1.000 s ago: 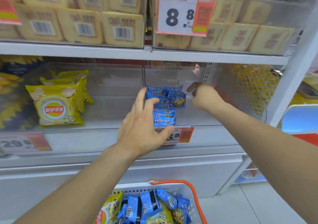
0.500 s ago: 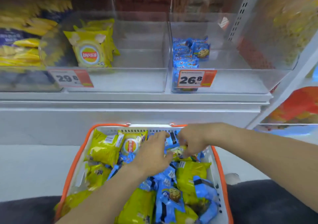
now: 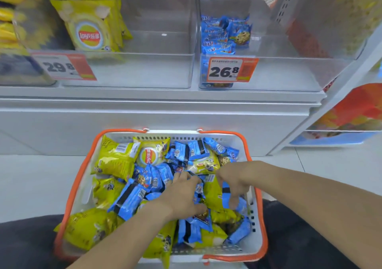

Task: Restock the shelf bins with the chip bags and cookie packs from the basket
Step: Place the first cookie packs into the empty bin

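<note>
Down in the white basket (image 3: 256,237) with its orange handles (image 3: 82,177), both my hands are among the snacks. My left hand (image 3: 184,194) lies palm down on the heap, fingers spread and reaching forward over the blue cookie packs (image 3: 132,198), the thumb pressed against a pack underneath; I cannot tell whether it has hold of anything. My right hand (image 3: 233,179) sits just beside it toward the basket's right wall, fingers curled downward into the pile, the tips dipping among a blue pack and a yellow bag; what they grip, if anything, is hidden by the knuckles. Yellow chip bags (image 3: 115,161) crowd the left half of the basket, and one bag lies label-up near the far rim.

Above, on the shelf, the left clear bin (image 3: 157,70) holds a few upright yellow Lay's bags (image 3: 91,31) at its left side, with a price tag (image 3: 64,67) reading 29.8 on its front. The right clear bin (image 3: 289,72) holds a short row of blue cookie packs (image 3: 223,35) against its left wall, behind a tag (image 3: 231,70) reading 26.8. My dark-clad knees (image 3: 310,237) flank the basket on the pale floor (image 3: 37,175).
</note>
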